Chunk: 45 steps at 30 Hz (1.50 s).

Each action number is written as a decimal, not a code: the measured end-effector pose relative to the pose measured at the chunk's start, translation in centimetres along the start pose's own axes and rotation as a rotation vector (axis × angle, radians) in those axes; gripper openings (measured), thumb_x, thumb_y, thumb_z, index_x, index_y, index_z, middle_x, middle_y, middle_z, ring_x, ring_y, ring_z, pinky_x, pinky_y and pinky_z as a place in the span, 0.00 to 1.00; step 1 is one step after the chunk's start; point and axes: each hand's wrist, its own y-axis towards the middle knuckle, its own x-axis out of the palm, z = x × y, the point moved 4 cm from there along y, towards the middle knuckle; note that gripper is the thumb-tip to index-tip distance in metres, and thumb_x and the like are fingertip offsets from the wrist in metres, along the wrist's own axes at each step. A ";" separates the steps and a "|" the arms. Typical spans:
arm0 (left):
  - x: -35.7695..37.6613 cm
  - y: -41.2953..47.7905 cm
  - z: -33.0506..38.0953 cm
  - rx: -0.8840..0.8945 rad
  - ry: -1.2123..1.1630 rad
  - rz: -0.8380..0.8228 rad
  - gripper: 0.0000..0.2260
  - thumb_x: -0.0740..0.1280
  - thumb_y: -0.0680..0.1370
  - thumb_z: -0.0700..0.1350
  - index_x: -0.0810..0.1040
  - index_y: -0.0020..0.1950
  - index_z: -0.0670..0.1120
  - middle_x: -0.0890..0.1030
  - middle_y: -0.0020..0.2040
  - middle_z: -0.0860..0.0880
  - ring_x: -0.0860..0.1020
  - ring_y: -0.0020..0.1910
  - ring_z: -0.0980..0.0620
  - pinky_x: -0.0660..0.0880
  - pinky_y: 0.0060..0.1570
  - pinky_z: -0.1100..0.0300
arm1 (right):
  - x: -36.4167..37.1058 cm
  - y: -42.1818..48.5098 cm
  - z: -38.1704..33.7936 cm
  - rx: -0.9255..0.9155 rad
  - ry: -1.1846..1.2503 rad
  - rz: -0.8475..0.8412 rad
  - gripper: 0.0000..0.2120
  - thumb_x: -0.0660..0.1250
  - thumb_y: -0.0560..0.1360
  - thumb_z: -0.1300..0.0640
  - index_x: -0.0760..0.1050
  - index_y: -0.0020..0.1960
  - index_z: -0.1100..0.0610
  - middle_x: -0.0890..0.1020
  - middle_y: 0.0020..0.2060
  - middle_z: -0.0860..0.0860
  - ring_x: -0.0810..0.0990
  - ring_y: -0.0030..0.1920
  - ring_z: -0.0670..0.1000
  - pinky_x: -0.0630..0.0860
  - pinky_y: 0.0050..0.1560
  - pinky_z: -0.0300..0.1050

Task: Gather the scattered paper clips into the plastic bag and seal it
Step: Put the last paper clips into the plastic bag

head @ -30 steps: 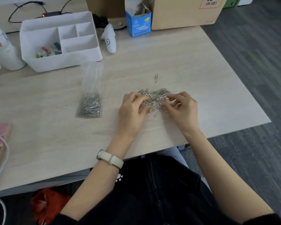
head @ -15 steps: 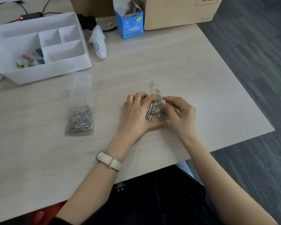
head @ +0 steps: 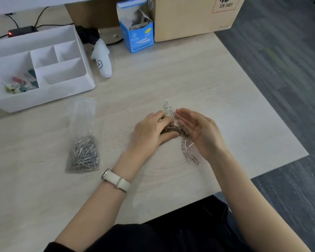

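Metal paper clips (head: 176, 130) gripped by left hand (head: 149, 131); right hand (head: 202, 131), prev. curled, now flat & open alongside.

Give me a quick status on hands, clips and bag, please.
Left hand curled over clip pile, right hand open against it. Bag part-filled, lying apart, untouched. Strays loose nearby. Path between clear.

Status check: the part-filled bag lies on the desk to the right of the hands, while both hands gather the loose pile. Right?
One thing is wrong: in the head view the bag lies to the left of the hands, not the right. The rest holds: the left hand curls over the loose pile, with the right hand open against it.
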 end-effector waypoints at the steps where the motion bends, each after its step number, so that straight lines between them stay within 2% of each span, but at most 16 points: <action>1: 0.0 0.2 -0.1 0.021 -0.016 -0.017 0.16 0.66 0.70 0.60 0.78 0.48 0.49 0.77 0.43 0.51 0.77 0.43 0.48 0.72 0.35 0.56 | -0.1 0.1 0.0 0.024 0.029 0.002 0.13 0.54 0.79 0.65 0.74 0.56 0.67 0.80 0.55 0.60 0.79 0.59 0.55 0.75 0.60 0.43; 5: -0.4 1.3 -1.0 -0.023 -0.220 -0.136 0.14 0.69 0.70 0.56 0.79 0.46 0.47 0.77 0.41 0.53 0.77 0.42 0.50 0.73 0.41 0.54 | 0.1 0.4 0.2 0.134 0.131 -0.003 0.15 0.53 0.78 0.63 0.72 0.59 0.69 0.79 0.57 0.62 0.79 0.58 0.54 0.75 0.59 0.43; 8: -0.8 2.2 -1.6 -0.059 -0.391 -0.173 0.12 0.72 0.68 0.52 0.80 0.44 0.45 0.77 0.39 0.56 0.76 0.39 0.57 0.71 0.43 0.59 | 0.5 0.4 0.1 0.184 0.185 -0.007 0.15 0.53 0.78 0.62 0.73 0.57 0.68 0.80 0.55 0.61 0.81 0.53 0.53 0.76 0.57 0.42; 11: -1.3 3.0 -1.2 -0.067 -0.464 -0.201 0.10 0.75 0.67 0.48 0.81 0.43 0.43 0.79 0.38 0.54 0.75 0.37 0.63 0.69 0.42 0.67 | 0.9 0.4 0.2 0.198 0.204 -0.008 0.14 0.54 0.78 0.61 0.76 0.51 0.66 0.83 0.47 0.58 0.84 0.44 0.51 0.81 0.46 0.39; 14: -1.8 4.0 0.1 -0.029 -0.494 -0.223 0.10 0.75 0.66 0.48 0.81 0.42 0.43 0.82 0.40 0.48 0.78 0.39 0.55 0.72 0.43 0.60 | 1.3 0.3 0.6 0.231 0.223 0.006 0.16 0.54 0.79 0.58 0.78 0.43 0.63 0.81 0.39 0.55 0.80 0.34 0.49 0.78 0.36 0.40; 16: -1.9 4.7 1.2 0.003 -0.476 -0.250 0.10 0.75 0.66 0.48 0.81 0.41 0.43 0.81 0.39 0.46 0.78 0.39 0.48 0.72 0.42 0.53 | 1.8 0.3 0.8 0.257 0.248 -0.020 0.13 0.54 0.79 0.57 0.74 0.44 0.62 0.79 0.36 0.55 0.78 0.31 0.50 0.76 0.32 0.43; 19: -2.0 5.3 2.6 0.066 -0.450 -0.282 0.10 0.73 0.66 0.50 0.80 0.39 0.44 0.77 0.36 0.49 0.76 0.37 0.48 0.71 0.40 0.53 | 2.5 0.2 0.6 0.297 0.263 -0.075 0.11 0.53 0.78 0.58 0.73 0.44 0.60 0.79 0.33 0.53 0.77 0.32 0.51 0.75 0.27 0.41; 22: -2.0 5.9 3.2 0.129 -0.400 -0.282 0.10 0.73 0.67 0.49 0.80 0.41 0.43 0.75 0.36 0.52 0.73 0.37 0.52 0.70 0.39 0.55 | 2.9 0.0 0.4 0.342 0.353 -0.085 0.07 0.58 0.70 0.58 0.74 0.42 0.59 0.79 0.35 0.54 0.76 0.38 0.55 0.77 0.25 0.44; 26: -2.1 6.1 3.7 0.172 -0.327 -0.284 0.11 0.74 0.65 0.50 0.82 0.42 0.45 0.79 0.39 0.49 0.75 0.39 0.52 0.73 0.42 0.52 | 2.6 0.1 0.6 0.357 0.401 -0.098 0.09 0.68 0.62 0.58 0.76 0.41 0.59 0.79 0.37 0.55 0.79 0.37 0.54 0.79 0.30 0.46; 28: -2.6 6.0 3.8 0.162 -0.332 -0.241 0.11 0.73 0.65 0.53 0.82 0.42 0.47 0.79 0.40 0.52 0.77 0.40 0.53 0.74 0.42 0.51 | 2.4 0.2 0.6 0.378 0.414 -0.103 0.07 0.65 0.66 0.59 0.80 0.39 0.61 0.82 0.37 0.55 0.82 0.38 0.54 0.79 0.34 0.46; 30: -3.4 6.0 3.6 0.143 -0.341 -0.086 0.11 0.71 0.68 0.54 0.83 0.44 0.48 0.78 0.41 0.56 0.77 0.42 0.54 0.76 0.42 0.52 | 2.4 0.0 0.3 0.398 0.458 -0.101 0.14 0.59 0.70 0.58 0.81 0.40 0.65 0.83 0.37 0.57 0.84 0.36 0.54 0.80 0.35 0.46; 34: -4.3 5.6 1.1 0.004 -0.260 0.195 0.10 0.64 0.76 0.49 0.81 0.54 0.49 0.81 0.51 0.51 0.76 0.53 0.50 0.76 0.48 0.49 | 2.1 -0.2 -0.1 0.384 0.616 -0.059 0.14 0.58 0.70 0.63 0.77 0.44 0.73 0.83 0.41 0.65 0.84 0.39 0.62 0.79 0.44 0.52; 36: -2.8 5.3 -0.5 -0.082 -0.124 0.029 0.14 0.62 0.77 0.50 0.76 0.62 0.48 0.77 0.62 0.46 0.70 0.64 0.44 0.70 0.60 0.44 | 1.7 -0.3 -0.4 0.354 0.619 -0.035 0.14 0.55 0.75 0.62 0.76 0.47 0.71 0.83 0.42 0.65 0.84 0.39 0.61 0.79 0.45 0.52; 39: 0.1 3.8 -1.3 -0.175 0.089 -0.369 0.29 0.55 0.76 0.61 0.59 0.73 0.49 0.56 0.76 0.45 0.49 0.75 0.45 0.49 0.71 0.39 | 1.2 -0.2 -0.7 0.313 0.626 0.001 0.16 0.52 0.79 0.60 0.74 0.49 0.70 0.83 0.40 0.64 0.84 0.37 0.61 0.79 0.45 0.51; 41: 0.8 2.8 -0.9 -0.160 0.092 -0.428 0.33 0.53 0.75 0.65 0.54 0.75 0.48 0.48 0.77 0.46 0.43 0.76 0.48 0.41 0.72 0.41 | 1.0 -0.3 -1.0 0.287 0.614 0.021 0.16 0.51 0.80 0.60 0.74 0.49 0.70 0.83 0.39 0.64 0.84 0.36 0.61 0.80 0.42 0.51; 45: 0.8 1.1 0.2 -0.098 0.055 -0.479 0.46 0.50 0.67 0.74 0.50 0.75 0.46 0.45 0.77 0.46 0.41 0.75 0.51 0.38 0.73 0.45 | 0.4 -0.5 -1.2 0.259 0.599 0.048 0.16 0.51 0.80 0.61 0.74 0.49 0.70 0.83 0.39 0.64 0.84 0.37 0.60 0.79 0.44 0.50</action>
